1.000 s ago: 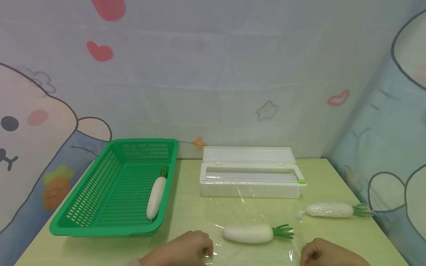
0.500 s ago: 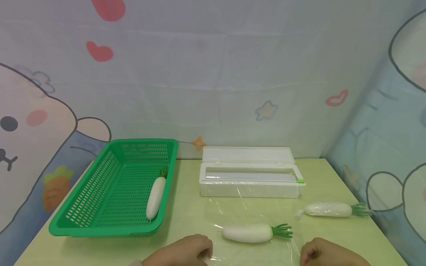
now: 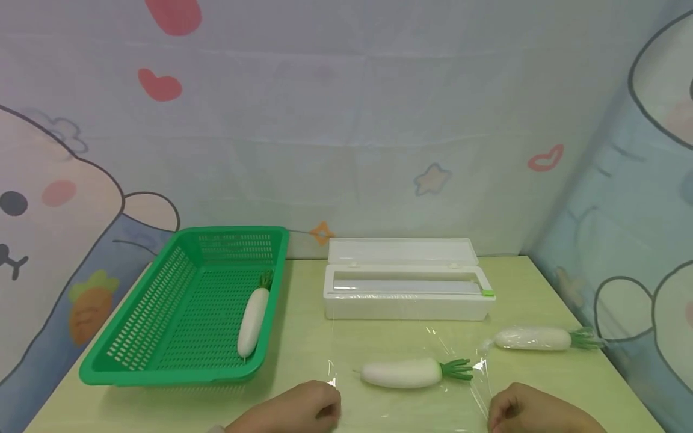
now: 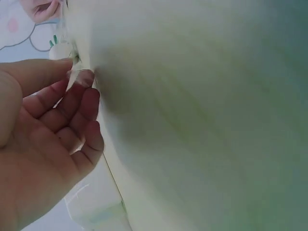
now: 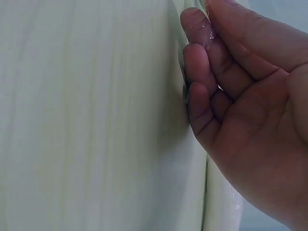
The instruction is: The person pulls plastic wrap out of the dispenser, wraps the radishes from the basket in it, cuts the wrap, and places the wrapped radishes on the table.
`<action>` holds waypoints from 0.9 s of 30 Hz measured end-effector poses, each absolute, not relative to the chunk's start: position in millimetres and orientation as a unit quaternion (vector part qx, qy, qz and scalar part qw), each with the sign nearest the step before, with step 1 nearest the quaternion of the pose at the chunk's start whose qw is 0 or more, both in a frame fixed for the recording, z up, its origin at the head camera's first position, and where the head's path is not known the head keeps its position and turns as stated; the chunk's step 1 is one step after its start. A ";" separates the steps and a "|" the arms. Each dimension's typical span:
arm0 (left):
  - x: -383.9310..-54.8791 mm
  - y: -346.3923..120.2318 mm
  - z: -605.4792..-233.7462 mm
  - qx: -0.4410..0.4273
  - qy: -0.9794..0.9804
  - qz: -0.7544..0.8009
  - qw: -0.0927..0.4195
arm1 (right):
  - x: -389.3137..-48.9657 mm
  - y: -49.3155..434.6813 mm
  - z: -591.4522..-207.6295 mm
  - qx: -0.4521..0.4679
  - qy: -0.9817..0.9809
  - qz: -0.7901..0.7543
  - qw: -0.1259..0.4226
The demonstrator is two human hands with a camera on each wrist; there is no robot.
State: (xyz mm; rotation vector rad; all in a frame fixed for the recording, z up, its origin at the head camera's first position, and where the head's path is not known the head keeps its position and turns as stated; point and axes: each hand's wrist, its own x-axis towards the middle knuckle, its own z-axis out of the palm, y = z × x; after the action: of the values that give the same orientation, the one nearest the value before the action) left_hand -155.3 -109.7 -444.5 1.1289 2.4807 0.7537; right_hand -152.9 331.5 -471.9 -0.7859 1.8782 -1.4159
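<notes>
A white radish (image 3: 401, 373) with cut green stems lies on a sheet of clear plastic wrap (image 3: 411, 411), its stems pointing right. The sheet runs from the front of the open white wrap dispenser (image 3: 409, 308) toward the near table edge. My left hand (image 3: 295, 408) pinches the sheet's near left corner between thumb and fingers; a bit of film shows at the fingertips in the left wrist view. At the near right corner, my right hand (image 3: 538, 410) pinches the film, which shines on a fingertip in the right wrist view.
A green basket (image 3: 178, 377) on the left holds another radish (image 3: 252, 322). Toward the right edge of the table (image 3: 303, 337) lies a radish wrapped in film (image 3: 533, 338). A patterned cloth (image 3: 346, 120) hangs behind.
The radish on the sheet has shifted slightly away from me, toward the dispenser. Glints and folds in the film have moved. Both hands keep their pinch and have moved only a little.
</notes>
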 end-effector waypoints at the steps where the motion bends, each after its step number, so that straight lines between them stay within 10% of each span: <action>1: -155.7 -109.7 -444.0 0.394 0.866 0.268 0.151 | -153.4 331.6 -471.6 -0.301 0.715 -0.541 0.325; 14: -166.1 -111.6 -431.2 0.426 0.858 0.287 0.023 | -170.9 333.4 -458.0 -0.388 0.722 -0.520 0.242; 27: -200.5 -102.3 -416.7 0.381 0.850 0.362 0.031 | -204.8 334.0 -431.6 -0.307 0.798 -0.496 0.152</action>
State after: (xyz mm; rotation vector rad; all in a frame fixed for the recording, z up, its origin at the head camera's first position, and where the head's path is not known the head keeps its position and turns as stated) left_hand -200.5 -102.3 -416.7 1.1757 2.6195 1.1156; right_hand -204.8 334.0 -431.6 -0.8805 2.2896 -1.4238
